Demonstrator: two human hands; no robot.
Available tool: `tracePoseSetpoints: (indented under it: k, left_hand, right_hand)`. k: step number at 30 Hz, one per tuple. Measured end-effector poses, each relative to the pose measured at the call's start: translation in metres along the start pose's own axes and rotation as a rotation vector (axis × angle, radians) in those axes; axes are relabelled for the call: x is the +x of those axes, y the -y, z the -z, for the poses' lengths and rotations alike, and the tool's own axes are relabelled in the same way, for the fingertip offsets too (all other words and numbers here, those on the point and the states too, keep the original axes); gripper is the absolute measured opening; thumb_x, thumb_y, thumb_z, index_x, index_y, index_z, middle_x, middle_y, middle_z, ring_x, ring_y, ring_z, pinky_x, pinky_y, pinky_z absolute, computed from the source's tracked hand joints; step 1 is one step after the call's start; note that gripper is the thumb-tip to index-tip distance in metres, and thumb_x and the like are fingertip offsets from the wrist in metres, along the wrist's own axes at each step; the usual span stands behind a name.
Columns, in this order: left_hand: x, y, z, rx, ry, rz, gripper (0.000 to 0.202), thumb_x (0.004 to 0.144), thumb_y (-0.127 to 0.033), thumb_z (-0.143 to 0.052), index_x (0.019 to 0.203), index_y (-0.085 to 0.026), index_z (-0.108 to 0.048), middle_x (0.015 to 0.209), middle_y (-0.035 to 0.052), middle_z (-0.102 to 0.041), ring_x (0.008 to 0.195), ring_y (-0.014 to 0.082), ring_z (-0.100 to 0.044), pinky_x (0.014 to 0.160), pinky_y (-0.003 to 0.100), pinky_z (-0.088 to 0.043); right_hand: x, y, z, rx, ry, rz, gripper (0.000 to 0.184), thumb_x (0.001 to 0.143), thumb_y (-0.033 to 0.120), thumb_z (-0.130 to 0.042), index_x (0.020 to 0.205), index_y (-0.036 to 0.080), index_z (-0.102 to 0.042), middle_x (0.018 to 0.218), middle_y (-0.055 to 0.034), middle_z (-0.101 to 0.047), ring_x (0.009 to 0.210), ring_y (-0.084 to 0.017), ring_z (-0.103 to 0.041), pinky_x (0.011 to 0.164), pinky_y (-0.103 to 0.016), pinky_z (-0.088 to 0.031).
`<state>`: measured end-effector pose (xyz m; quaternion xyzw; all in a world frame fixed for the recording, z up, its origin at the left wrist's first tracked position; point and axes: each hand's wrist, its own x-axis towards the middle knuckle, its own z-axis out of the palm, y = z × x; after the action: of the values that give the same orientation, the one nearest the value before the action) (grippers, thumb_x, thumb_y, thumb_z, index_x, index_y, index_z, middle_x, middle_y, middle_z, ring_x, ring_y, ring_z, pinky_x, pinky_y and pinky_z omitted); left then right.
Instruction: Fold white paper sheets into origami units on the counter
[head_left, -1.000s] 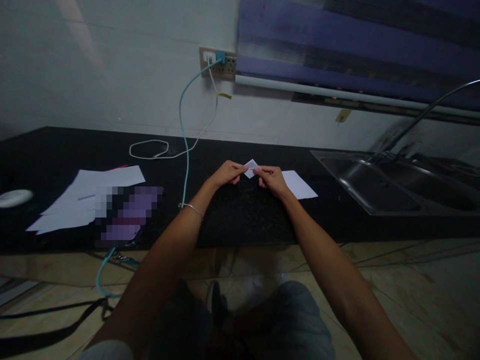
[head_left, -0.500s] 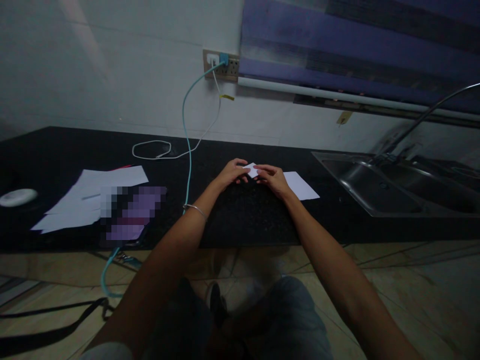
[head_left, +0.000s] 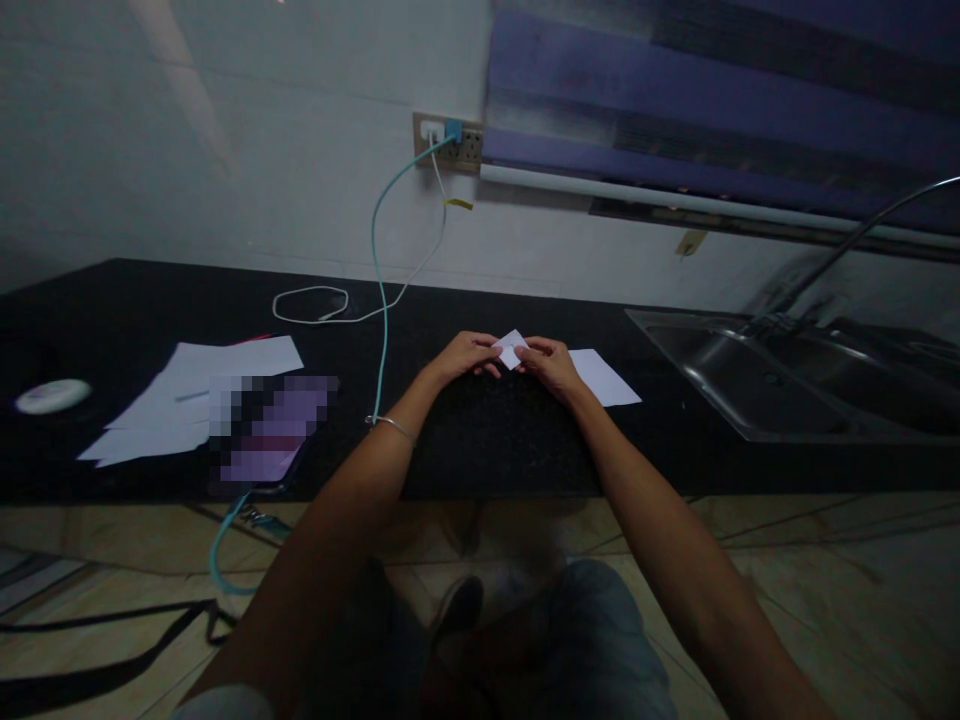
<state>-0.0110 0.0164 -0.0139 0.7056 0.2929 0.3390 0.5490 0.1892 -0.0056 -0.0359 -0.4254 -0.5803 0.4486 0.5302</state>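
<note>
Between my hands, just above the black counter [head_left: 502, 440], is a small folded piece of white paper [head_left: 513, 347], shaped like a diamond with one corner pointing up. My left hand [head_left: 469, 356] pinches its left side with thumb and fingers. At its right side, my right hand [head_left: 550, 366] grips it, the thumb lying on the front face. Fingers cover part of both side edges. A flat white sheet [head_left: 604, 379] lies on the counter just right of my right hand, partly behind the wrist.
Several loose white papers [head_left: 161, 395] lie at left, beside a phone with a blurred screen [head_left: 277, 430] and a round white object [head_left: 52, 396]. A teal cable [head_left: 381, 340] and a white cable [head_left: 311, 290] run from the wall socket [head_left: 448, 143]. A metal sink [head_left: 727, 380] is at right.
The folded paper has turned to face me more, so more of its diamond shape shows. My right fingers have curled back from its top edge. The whole view has shifted slightly.
</note>
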Motion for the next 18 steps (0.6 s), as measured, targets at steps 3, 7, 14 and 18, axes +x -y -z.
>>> tracePoseSetpoints:
  k: [3, 7, 14, 18]
  left_hand:
    - [0.002, 0.002, 0.000, 0.016, 0.006, 0.006, 0.029, 0.080, -0.026, -0.064, 0.100, -0.005, -0.065, 0.079, 0.0131, -0.071, 0.056, 0.0112, -0.064, 0.042, 0.016, -0.031]
    - [0.004, 0.005, 0.003, -0.035, 0.009, 0.001, 0.026, 0.079, -0.024, -0.064, 0.098, -0.006, -0.067, 0.077, 0.0115, -0.070, 0.056, 0.0119, -0.064, 0.041, 0.017, -0.031]
    - [0.001, -0.002, 0.004, -0.140, -0.053, 0.052, 0.028, 0.076, -0.015, -0.063, 0.102, -0.005, -0.069, 0.074, 0.0124, -0.070, 0.059, 0.0130, -0.065, 0.043, 0.018, -0.032]
    - [-0.002, -0.006, 0.003, -0.147, -0.069, 0.095, 0.031, 0.077, -0.013, -0.060, 0.107, -0.006, -0.068, 0.075, 0.0127, -0.071, 0.059, 0.0129, -0.065, 0.044, 0.018, -0.033]
  right_hand:
    - [-0.002, 0.002, -0.001, -0.033, 0.042, -0.017, 0.038, 0.063, 0.043, -0.077, 0.089, 0.016, -0.071, 0.069, -0.0031, -0.069, 0.054, -0.013, -0.059, 0.054, -0.025, -0.049]
    - [-0.002, 0.004, -0.001, 0.002, 0.028, -0.036, 0.037, 0.063, 0.042, -0.078, 0.088, 0.016, -0.072, 0.073, -0.0039, -0.070, 0.058, -0.014, -0.061, 0.057, -0.027, -0.050]
    - [-0.002, 0.008, 0.001, 0.143, 0.035, -0.096, 0.040, 0.057, 0.033, -0.081, 0.093, 0.017, -0.071, 0.083, -0.0055, -0.071, 0.068, -0.016, -0.064, 0.066, -0.030, -0.052]
    - [-0.002, 0.008, 0.001, 0.209, 0.025, -0.108, 0.036, 0.058, 0.028, -0.080, 0.091, 0.017, -0.072, 0.084, -0.0055, -0.071, 0.070, -0.016, -0.065, 0.068, -0.030, -0.052]
